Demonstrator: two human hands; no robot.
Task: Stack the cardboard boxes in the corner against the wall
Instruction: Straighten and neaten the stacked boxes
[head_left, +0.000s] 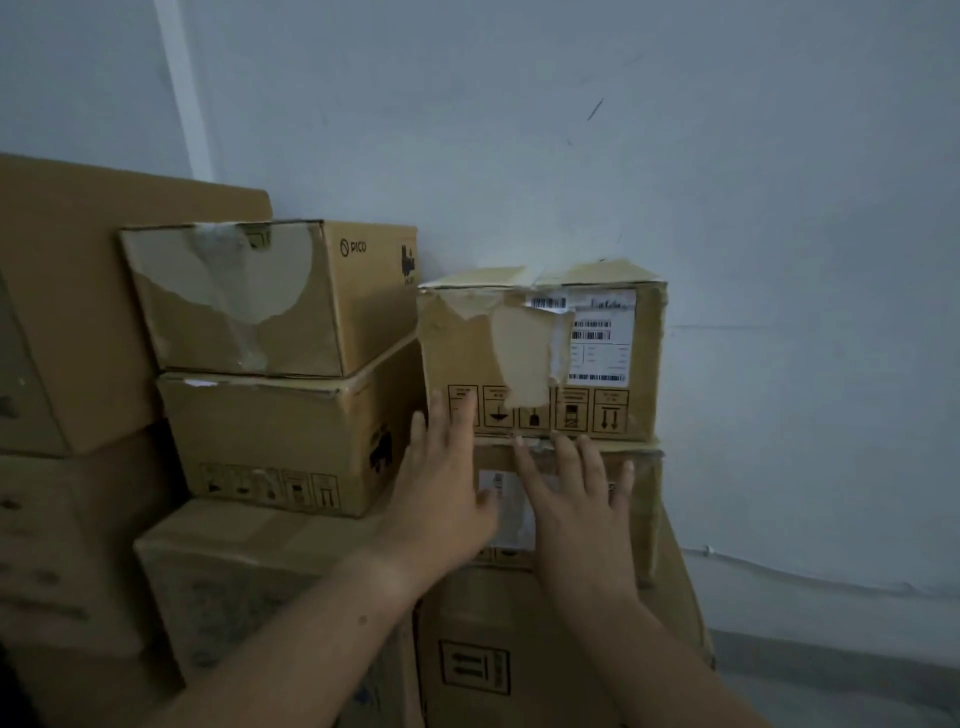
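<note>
Dim wall (571, 130); left hand (447, 499), right hand (576, 519), fingers (591, 460) spread, maybe touching half-hidden box (644, 499)

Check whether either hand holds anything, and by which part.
Nothing is gripped. The left hand and right hand are open and flat against the fronts of the labelled box and the box under it.

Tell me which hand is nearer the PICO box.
Left. The left hand lies below and right of the PICO box; the right hand lies farther right.
</note>
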